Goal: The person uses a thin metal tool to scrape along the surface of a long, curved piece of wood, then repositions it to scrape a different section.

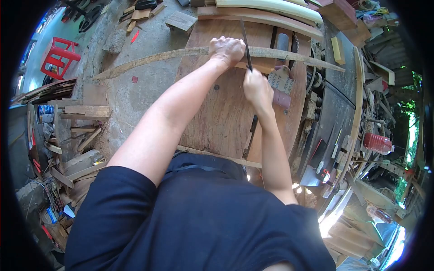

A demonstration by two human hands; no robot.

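Observation:
A long, thin, curved wooden strip (172, 53) lies across the wooden workbench (217, 108), its ends reaching past both sides. My left hand (227, 49) is closed over the strip near its middle. Just to the right, my right hand (258, 89) is wrapped round the near end of a dark, narrow tool (246, 43), whose handle is hidden in the fist. The tool points away from me and crosses the strip close beside my left hand. Whether its edge touches the wood cannot be made out.
Curved planks (262, 17) lie at the bench's far end. Sandpaper (281, 80) and a grey cylinder (282, 44) sit right of my hands. A dark metal machine table (337, 104) stands further right. Wood scraps (86, 111) and a red stool (60, 58) are left.

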